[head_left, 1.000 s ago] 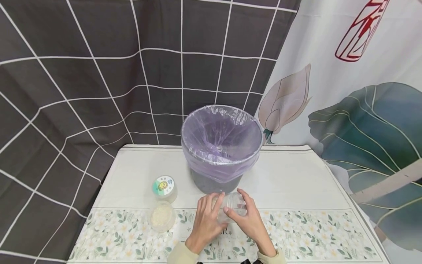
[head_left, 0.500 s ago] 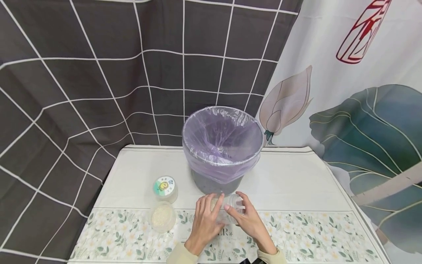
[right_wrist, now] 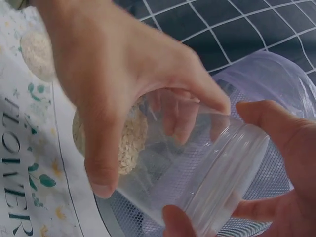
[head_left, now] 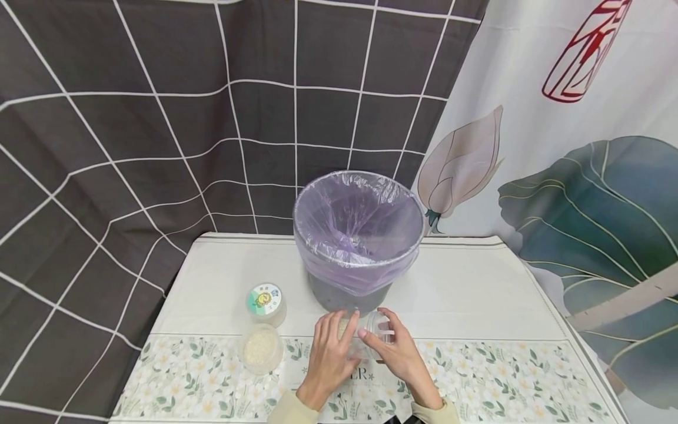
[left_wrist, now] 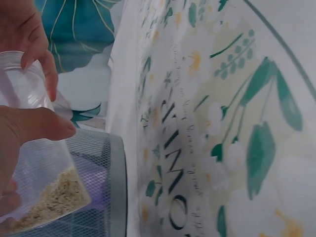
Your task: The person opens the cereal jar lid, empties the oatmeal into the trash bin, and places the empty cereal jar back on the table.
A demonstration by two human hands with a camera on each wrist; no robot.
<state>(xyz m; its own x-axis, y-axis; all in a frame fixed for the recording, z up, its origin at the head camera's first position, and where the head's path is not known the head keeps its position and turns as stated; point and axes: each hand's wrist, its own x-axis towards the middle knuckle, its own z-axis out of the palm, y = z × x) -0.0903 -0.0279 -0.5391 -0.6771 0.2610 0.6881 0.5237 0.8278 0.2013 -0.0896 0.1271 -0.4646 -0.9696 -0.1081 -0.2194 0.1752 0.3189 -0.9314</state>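
A clear plastic jar [right_wrist: 173, 170] with flaky oats [left_wrist: 61, 195] gathered at its bottom end lies tilted on its side between both hands, in front of the bin. My left hand [head_left: 331, 359] grips the jar's body, thumb on one side and fingers round the other. With thumb and fingers, my right hand [head_left: 401, 352] holds the ridged clear rim end [right_wrist: 224, 177]. Whether a separate lid sits on that end, I cannot tell. In the head view the left fingers cover much of the jar.
A mesh bin [head_left: 344, 297] lined with a purple bag [head_left: 360, 277] stands just beyond the hands. To the left are a jar with a green-and-white label [head_left: 263, 299] and a round clear container of pale grains [head_left: 261, 347]. A flowered cloth [head_left: 503, 377] covers the table.
Both hands stay in nearly the same place on the jar. The oats show more clearly under the left fingers than one second ago, and the right thumb has shifted slightly.
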